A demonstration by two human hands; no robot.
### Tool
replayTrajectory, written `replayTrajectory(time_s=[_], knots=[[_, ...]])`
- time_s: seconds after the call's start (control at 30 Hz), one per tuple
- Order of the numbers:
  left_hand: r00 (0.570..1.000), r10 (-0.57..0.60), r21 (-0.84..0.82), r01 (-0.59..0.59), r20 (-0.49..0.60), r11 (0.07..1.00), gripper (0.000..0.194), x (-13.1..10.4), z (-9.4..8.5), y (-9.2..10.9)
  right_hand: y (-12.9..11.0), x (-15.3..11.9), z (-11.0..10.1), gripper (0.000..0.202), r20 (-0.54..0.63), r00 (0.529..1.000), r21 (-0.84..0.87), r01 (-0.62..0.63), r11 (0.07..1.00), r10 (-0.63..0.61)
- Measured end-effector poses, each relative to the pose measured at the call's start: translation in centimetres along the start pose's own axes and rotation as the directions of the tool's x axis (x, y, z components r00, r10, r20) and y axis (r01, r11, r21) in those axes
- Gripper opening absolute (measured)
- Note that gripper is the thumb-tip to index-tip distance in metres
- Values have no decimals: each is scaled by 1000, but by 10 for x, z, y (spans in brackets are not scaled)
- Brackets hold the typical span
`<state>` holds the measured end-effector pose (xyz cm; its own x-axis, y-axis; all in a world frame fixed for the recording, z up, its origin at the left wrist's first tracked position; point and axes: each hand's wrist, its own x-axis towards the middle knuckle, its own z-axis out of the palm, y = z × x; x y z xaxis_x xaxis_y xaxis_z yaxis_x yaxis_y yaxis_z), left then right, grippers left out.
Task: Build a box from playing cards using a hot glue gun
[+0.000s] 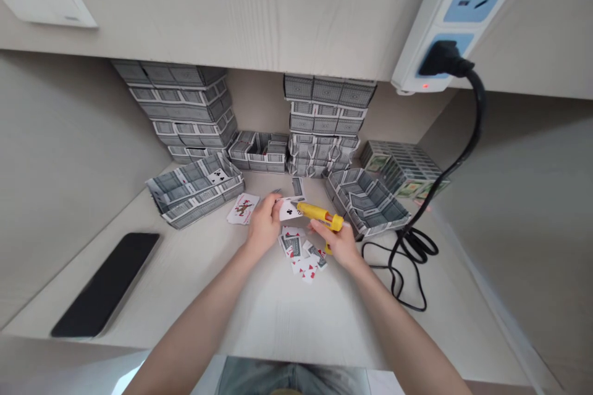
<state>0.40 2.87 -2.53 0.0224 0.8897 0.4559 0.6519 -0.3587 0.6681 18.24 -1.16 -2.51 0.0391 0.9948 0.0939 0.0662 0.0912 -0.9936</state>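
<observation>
My left hand [265,220] pinches a playing card [288,211] with a club on it, held a little above the table. My right hand [340,241] is wrapped round a yellow glue gun [319,214], whose tip points left and meets or nearly meets the card. Below lie cut pieces of playing cards [304,259], some face up with red marks. Left of my left hand rests a joker card [243,208] on what looks like a small pile. Another card [298,185] lies face down beyond my hands.
Trays built of cards stand at the left [199,197] and right [365,200]. Tall stacks of card boxes [185,111] line the back. A black phone [106,284] lies at left. A black cord [475,136] hangs from the power strip [456,18] and coils at right.
</observation>
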Motion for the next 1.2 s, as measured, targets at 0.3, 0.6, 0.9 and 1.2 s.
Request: replayTrajectory(time_s=[0.3, 0.6, 0.9, 1.2], knots=[[998, 39, 31, -40, 39, 999, 17, -1, 1, -1, 7, 3, -3, 25, 3, 1000, -72, 24, 997, -24], [999, 42, 35, -42, 8, 998, 17, -2, 0, 1, 2, 2, -4, 28, -10, 999, -39, 37, 999, -37], [998, 67, 46, -67, 11, 997, 18, -3, -1, 2, 7, 1, -4, 27, -6, 1000, -6, -5, 1000, 5], [996, 84, 60, -84, 0, 995, 19, -4, 0, 1, 8, 0, -4, 28, -24, 1000, 2, 4, 1000, -4]])
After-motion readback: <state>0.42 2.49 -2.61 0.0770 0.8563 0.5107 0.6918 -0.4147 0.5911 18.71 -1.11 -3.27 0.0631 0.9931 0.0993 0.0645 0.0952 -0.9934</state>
